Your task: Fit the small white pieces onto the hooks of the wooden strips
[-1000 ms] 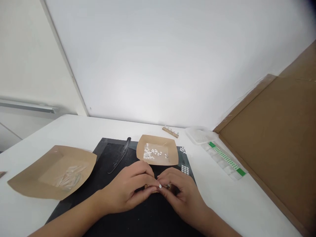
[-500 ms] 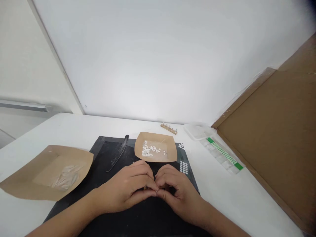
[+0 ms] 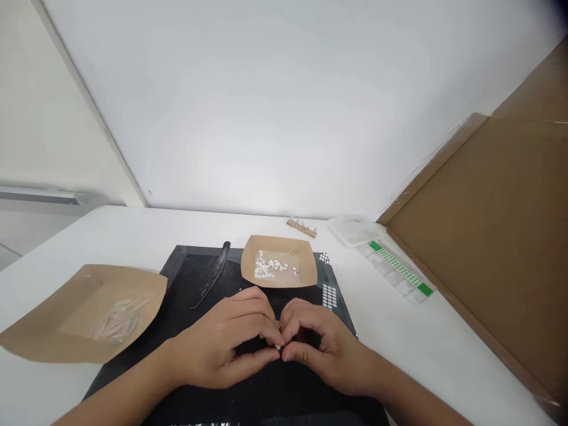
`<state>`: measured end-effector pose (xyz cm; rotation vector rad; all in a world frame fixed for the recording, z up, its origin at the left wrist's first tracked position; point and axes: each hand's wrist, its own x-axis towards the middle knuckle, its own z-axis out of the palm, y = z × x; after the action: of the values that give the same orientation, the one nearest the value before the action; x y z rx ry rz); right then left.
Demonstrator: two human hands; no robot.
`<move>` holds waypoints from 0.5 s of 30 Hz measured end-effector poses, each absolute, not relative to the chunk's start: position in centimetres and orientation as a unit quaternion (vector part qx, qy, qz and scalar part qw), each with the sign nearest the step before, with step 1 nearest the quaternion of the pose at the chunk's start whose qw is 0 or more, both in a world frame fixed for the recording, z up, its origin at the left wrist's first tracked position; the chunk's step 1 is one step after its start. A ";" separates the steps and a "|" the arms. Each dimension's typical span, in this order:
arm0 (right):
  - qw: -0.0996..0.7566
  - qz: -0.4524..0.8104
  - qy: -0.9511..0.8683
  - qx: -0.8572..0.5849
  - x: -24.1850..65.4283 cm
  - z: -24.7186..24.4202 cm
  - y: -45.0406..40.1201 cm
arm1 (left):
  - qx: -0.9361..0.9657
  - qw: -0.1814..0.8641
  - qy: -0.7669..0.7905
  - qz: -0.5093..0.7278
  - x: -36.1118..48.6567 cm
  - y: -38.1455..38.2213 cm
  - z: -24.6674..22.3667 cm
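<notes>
Above the black mat (image 3: 213, 396), my two hands meet fingertip to fingertip. My left hand (image 3: 228, 337) is closed in a pinch, with a small white piece (image 3: 278, 347) showing between thumb and forefinger. Curled against it from the other side is my right hand (image 3: 326, 346), its thumb and fingertips close together; whatever they hold is too small and hidden to make out. Just beyond the hands stands a brown paper tray (image 3: 308, 260) with many tiny white pieces (image 3: 265, 269) inside.
A bigger brown paper tray (image 3: 48, 322) at left holds clear, thin pieces (image 3: 119, 319). On the mat lie a black curved nail file (image 3: 217, 275) and dotted white sticker sheets (image 3: 329, 296). Farther back are a pegged strip (image 3: 302, 228), a green-striped clear case (image 3: 399, 266) and cardboard (image 3: 488, 225) at right.
The fingertips have parted slightly, and the small white piece now shows between my left thumb and forefinger. My right thumb has drawn a little away from its forefinger. The view has shifted slightly.
</notes>
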<state>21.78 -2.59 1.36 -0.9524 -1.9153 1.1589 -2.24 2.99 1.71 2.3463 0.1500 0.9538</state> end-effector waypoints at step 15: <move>0.359 0.438 -0.744 -0.355 22.1 1.1 -2.2 | 0.862 0.300 0.064 0.404 -1.9 2.8 2.0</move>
<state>22.13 -2.23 1.14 -0.9160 -1.9183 1.1304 -1.92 2.84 1.97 2.2880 0.1705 1.0732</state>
